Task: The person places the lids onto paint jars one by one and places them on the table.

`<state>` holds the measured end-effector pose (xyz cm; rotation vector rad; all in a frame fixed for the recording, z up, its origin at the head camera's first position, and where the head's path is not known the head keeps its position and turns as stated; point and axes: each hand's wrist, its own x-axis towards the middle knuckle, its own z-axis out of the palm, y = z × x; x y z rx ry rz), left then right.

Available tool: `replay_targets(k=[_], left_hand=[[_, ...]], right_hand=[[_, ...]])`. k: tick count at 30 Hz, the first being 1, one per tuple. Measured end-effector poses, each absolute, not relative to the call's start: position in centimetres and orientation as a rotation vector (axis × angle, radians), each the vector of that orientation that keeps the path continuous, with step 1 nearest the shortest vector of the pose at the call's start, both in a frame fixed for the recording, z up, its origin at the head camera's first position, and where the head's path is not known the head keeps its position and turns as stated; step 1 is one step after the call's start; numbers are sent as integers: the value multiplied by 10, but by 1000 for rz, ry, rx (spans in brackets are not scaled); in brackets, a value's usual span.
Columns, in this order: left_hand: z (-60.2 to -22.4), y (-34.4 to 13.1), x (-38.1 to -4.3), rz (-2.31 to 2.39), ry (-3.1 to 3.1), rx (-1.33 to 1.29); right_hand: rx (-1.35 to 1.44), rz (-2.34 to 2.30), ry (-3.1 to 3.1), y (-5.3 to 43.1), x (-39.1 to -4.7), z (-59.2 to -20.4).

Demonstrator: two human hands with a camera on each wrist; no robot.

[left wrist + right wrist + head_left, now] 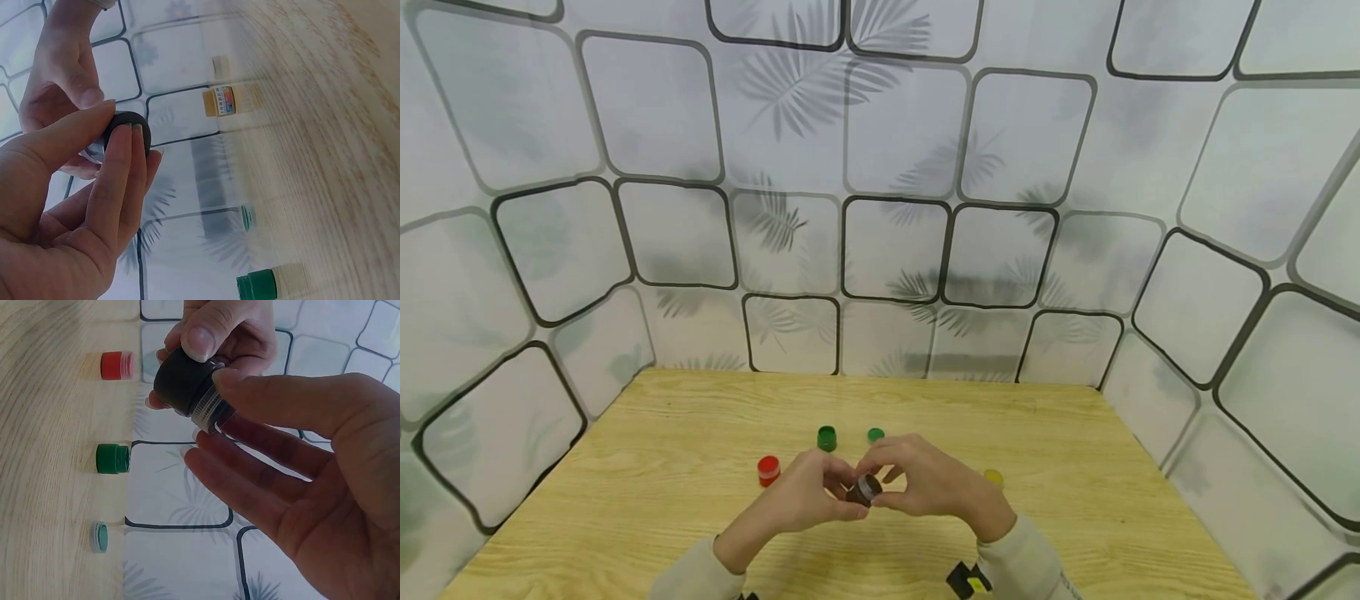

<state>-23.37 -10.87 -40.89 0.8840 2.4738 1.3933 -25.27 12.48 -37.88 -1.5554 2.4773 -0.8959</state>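
A small dark paint jar (863, 490) is between my two hands, raised over the table. In the head view my left hand (805, 493) grips it from the left, thumb and fingers round its body (182, 381). From the other side my right hand (922, 478) has its thumb and fingertips at the clear ribbed lid (206, 411), pinching it. The jar lies tilted on its side, its base toward the left palm. In the left wrist view the left fingertips press on the dark base (141, 122).
Behind the hands an uncovered green jar (827, 438) stands on the wooden table (700, 417), with a green lid (876, 434) to its right. Left of the hands is a red jar (768, 468) with its lid on. A yellow jar (994, 477) stands behind the right wrist.
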Motion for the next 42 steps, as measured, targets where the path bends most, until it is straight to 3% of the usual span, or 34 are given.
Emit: replay_targets(k=[26,42], left_hand=[[-405,-109,-231,1343,2490,899],[-405,-111,-232,1342,2497,910]], right_hand=[[-1438,-898,2451,125,-252,-381],[-1612,-973,2446,127,-254,-381]])
